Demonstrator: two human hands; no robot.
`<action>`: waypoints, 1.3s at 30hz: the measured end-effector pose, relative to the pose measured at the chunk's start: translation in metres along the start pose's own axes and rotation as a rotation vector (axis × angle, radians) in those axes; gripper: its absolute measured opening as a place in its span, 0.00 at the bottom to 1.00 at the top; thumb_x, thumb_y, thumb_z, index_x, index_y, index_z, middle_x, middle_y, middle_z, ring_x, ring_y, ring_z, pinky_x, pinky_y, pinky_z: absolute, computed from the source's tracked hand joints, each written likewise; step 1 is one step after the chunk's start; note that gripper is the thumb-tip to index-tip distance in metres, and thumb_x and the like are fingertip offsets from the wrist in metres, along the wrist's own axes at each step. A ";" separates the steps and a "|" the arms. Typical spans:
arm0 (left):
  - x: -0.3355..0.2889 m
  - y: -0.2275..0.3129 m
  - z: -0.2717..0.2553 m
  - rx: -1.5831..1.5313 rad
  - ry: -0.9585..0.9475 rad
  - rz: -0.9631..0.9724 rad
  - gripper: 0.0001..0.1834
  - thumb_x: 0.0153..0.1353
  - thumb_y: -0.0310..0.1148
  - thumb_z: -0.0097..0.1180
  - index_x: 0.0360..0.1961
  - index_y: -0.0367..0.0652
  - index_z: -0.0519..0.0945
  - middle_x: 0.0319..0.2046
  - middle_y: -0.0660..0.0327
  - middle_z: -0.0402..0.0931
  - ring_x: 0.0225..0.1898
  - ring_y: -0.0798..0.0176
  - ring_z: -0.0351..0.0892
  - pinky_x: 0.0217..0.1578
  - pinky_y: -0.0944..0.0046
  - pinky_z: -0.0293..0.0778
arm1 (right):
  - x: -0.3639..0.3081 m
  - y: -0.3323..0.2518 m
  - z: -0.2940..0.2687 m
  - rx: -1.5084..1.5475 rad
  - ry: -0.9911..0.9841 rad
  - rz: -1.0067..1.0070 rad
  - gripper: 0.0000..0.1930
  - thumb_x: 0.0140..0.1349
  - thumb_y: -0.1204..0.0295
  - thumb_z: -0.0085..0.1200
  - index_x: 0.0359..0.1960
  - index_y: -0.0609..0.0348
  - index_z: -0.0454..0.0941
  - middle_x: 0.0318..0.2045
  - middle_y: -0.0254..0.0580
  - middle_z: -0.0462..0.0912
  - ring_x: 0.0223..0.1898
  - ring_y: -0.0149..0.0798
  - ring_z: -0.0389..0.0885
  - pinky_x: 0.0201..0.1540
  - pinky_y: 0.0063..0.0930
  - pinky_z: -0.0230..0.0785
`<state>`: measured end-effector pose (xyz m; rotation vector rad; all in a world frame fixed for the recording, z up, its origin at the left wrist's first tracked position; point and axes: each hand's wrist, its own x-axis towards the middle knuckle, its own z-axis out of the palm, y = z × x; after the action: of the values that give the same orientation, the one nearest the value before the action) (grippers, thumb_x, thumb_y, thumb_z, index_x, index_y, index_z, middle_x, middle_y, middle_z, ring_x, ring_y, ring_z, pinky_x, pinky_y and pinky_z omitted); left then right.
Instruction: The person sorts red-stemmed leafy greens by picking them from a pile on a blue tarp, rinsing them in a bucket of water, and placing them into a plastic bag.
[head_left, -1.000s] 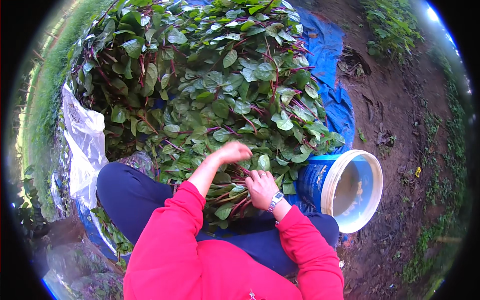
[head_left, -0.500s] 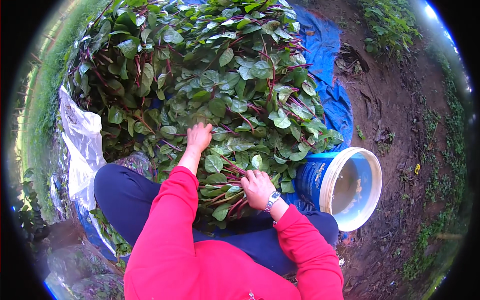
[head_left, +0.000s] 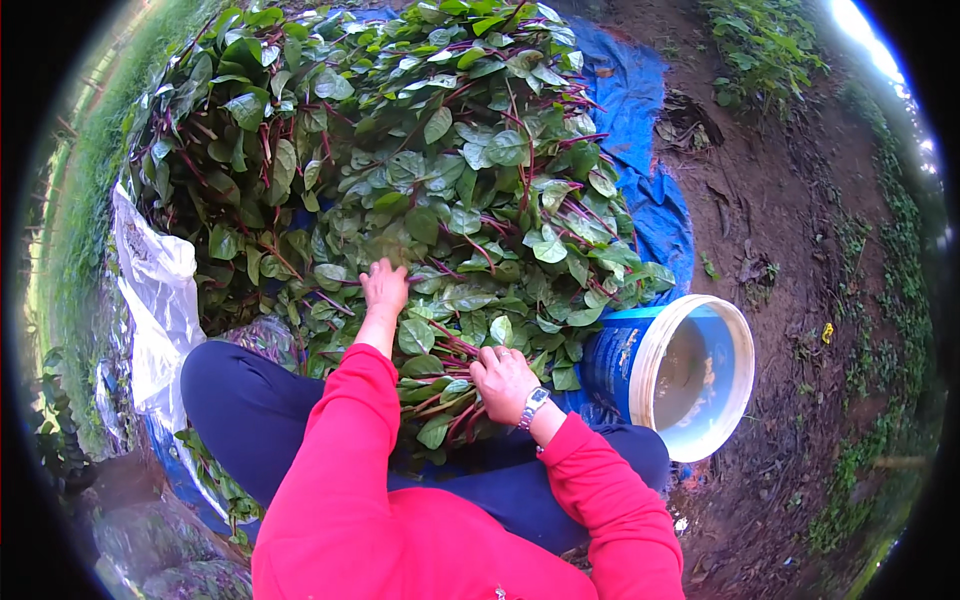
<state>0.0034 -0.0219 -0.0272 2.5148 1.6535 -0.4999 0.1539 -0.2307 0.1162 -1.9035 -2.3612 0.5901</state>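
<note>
A large heap of leafy greens [head_left: 430, 170] with purple-red stems, which look like Malabar spinach, spreads out in front of me. My left hand [head_left: 384, 287] rests on the near part of the heap, fingers slightly apart among the leaves, with nothing visible in its grasp. Just to the right and closer to my lap, my right hand [head_left: 503, 383] is closed on a bunch of Malabar spinach [head_left: 440, 385], its stems and leaves fanning out to the left. A wristwatch [head_left: 535, 405] sits on the right wrist.
To the right, a blue bucket [head_left: 607, 362] with a white rim lies on its side by my knee. Under the heap is a blue tarp [head_left: 640, 130]. White plastic sheeting [head_left: 165, 310] lies at the left, with bare soil [head_left: 770, 230] on the right.
The left hand has drawn back slightly toward me, its fingers now looking more spread. My right hand keeps its hold on the bunch. The whole view has shifted a little.
</note>
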 end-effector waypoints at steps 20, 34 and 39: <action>-0.042 0.064 -0.051 -0.852 -0.933 0.775 0.16 0.57 0.41 0.50 0.46 0.52 0.77 0.42 0.59 0.77 0.46 0.61 0.74 0.50 0.63 0.66 | -0.005 0.005 0.013 0.005 0.033 0.009 0.11 0.44 0.71 0.50 0.31 0.59 0.70 0.36 0.48 0.70 0.45 0.50 0.69 0.50 0.51 0.57; 0.025 0.024 -0.053 -0.121 0.175 0.441 0.08 0.55 0.36 0.50 0.37 0.51 0.76 0.40 0.62 0.72 0.49 0.59 0.67 0.44 0.50 0.65 | 0.002 0.001 0.004 0.029 0.084 -0.028 0.09 0.42 0.73 0.50 0.28 0.59 0.69 0.32 0.47 0.70 0.39 0.48 0.70 0.43 0.40 0.63; -0.001 0.021 -0.112 -0.660 0.661 0.455 0.10 0.53 0.39 0.56 0.35 0.48 0.74 0.27 0.64 0.74 0.33 0.57 0.74 0.38 0.55 0.65 | -0.003 0.006 0.007 0.009 0.124 -0.039 0.09 0.41 0.73 0.50 0.27 0.59 0.69 0.32 0.47 0.70 0.38 0.49 0.70 0.42 0.40 0.64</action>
<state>0.0471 -0.0031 0.0762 2.4800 1.0176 0.8511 0.1577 -0.2340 0.1085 -1.8291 -2.3095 0.4643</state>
